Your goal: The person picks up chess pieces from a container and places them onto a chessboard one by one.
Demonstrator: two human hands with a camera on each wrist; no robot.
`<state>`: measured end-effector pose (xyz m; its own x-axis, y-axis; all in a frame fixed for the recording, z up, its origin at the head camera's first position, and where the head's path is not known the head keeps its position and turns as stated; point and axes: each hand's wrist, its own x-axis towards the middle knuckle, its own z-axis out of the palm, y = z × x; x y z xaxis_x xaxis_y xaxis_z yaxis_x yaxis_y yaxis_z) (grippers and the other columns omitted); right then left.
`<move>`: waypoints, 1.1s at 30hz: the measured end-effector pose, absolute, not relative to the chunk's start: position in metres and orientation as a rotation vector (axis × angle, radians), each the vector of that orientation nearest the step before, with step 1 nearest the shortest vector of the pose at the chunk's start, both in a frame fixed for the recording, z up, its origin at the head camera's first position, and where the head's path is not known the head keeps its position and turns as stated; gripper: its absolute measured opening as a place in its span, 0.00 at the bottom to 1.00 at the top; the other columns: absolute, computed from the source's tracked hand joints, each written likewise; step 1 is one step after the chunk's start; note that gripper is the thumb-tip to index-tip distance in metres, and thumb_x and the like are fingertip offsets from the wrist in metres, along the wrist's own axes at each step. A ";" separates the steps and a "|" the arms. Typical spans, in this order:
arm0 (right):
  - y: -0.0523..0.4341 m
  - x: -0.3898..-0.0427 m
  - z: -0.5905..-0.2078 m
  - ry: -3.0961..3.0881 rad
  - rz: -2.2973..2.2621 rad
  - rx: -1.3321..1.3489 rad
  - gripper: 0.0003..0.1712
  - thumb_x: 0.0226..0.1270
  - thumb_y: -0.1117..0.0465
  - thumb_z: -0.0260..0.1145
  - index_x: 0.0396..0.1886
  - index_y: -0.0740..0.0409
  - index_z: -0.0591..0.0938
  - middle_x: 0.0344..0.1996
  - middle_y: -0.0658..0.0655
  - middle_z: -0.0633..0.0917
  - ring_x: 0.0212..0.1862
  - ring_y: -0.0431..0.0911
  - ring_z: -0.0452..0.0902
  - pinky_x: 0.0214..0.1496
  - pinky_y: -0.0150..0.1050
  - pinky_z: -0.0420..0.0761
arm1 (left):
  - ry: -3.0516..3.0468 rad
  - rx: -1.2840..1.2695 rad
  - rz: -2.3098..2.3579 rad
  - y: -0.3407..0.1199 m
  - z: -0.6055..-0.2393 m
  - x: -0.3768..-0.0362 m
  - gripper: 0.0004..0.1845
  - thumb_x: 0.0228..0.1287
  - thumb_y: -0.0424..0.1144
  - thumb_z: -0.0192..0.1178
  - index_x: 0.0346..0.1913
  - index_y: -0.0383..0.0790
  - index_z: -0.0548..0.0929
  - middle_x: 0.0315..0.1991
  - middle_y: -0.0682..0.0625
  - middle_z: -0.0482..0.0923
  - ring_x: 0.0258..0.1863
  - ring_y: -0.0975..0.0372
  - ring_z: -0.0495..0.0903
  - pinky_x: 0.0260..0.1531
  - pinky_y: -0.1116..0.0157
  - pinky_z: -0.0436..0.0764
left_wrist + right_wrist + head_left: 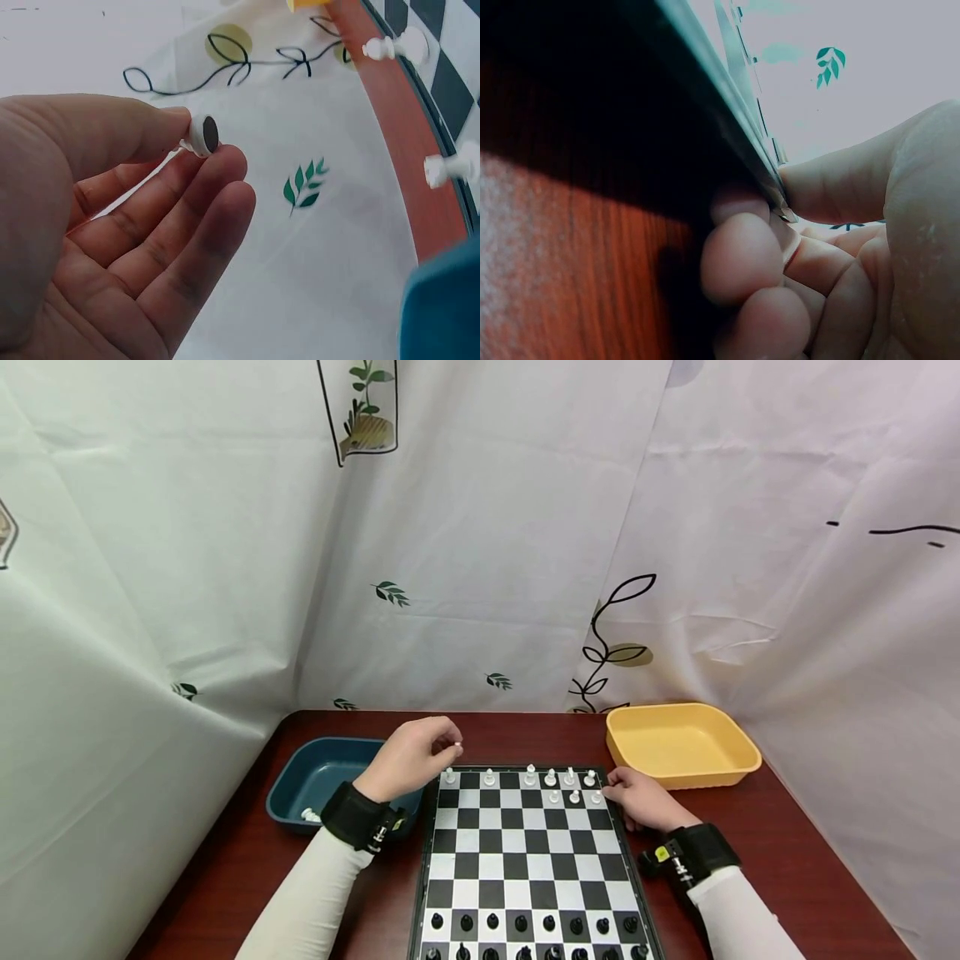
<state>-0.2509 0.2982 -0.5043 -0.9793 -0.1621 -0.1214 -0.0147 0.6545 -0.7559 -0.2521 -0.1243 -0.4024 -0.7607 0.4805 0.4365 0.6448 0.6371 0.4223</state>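
My left hand (420, 757) is raised over the far left corner of the chessboard (514, 841). Between its thumb and fingers it pinches a small white chess piece (201, 136), whose dark round base faces the left wrist camera. My right hand (647, 800) grips the board's far right edge, thumb on the upper side and fingertips (742, 259) curled under the rim. White pieces (530, 775) stand along the board's far row, and a few white pawns (574, 797) are in front of them at the right. Two rows of black pieces (521, 923) fill the near side.
Left of the board sits a teal bin (279, 793) with white pieces (310, 816) in it, partly behind the left forearm. A yellow bin (684, 774) stands at the back right, just beyond the right hand. A white patterned curtain (480, 527) surrounds the dark red table (795, 868).
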 end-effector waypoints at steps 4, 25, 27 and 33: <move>0.298 -0.250 -0.504 2.696 -1.223 -0.143 0.08 0.82 0.61 0.65 0.46 0.62 0.79 0.17 0.56 0.78 0.16 0.49 0.77 0.21 0.44 0.76 | -2.568 -0.971 -0.828 -0.113 -0.405 -0.253 0.04 0.76 0.34 0.73 0.47 0.45 0.88 0.40 0.56 0.86 0.36 0.66 0.82 0.41 0.62 0.85; 0.297 -0.249 -0.502 2.694 -1.225 -0.154 0.09 0.83 0.59 0.65 0.48 0.61 0.78 0.16 0.56 0.78 0.16 0.51 0.77 0.22 0.46 0.76 | -2.659 -1.154 -0.783 -0.076 -0.427 -0.255 0.03 0.77 0.33 0.72 0.47 0.43 0.89 0.38 0.56 0.84 0.35 0.66 0.78 0.41 0.63 0.82; 0.297 -0.249 -0.501 2.695 -1.227 -0.157 0.09 0.83 0.59 0.65 0.48 0.61 0.78 0.16 0.56 0.78 0.16 0.51 0.77 0.22 0.46 0.76 | -2.672 -1.166 -0.769 -0.073 -0.429 -0.255 0.03 0.77 0.34 0.72 0.48 0.42 0.90 0.38 0.55 0.85 0.35 0.65 0.78 0.41 0.63 0.81; 0.296 -0.248 -0.500 2.687 -1.226 -0.143 0.09 0.83 0.59 0.65 0.48 0.61 0.79 0.16 0.56 0.78 0.16 0.51 0.77 0.22 0.45 0.76 | -2.696 -1.220 -0.710 -0.063 -0.434 -0.257 0.04 0.78 0.34 0.71 0.49 0.41 0.90 0.42 0.54 0.89 0.39 0.65 0.83 0.44 0.64 0.84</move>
<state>-0.2482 0.2958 -0.4997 -0.9784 -0.1634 -0.1266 -0.0115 0.6543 -0.7561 -0.2572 -0.0633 -0.4337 -0.6747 0.6856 0.2735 0.7314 0.5710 0.3729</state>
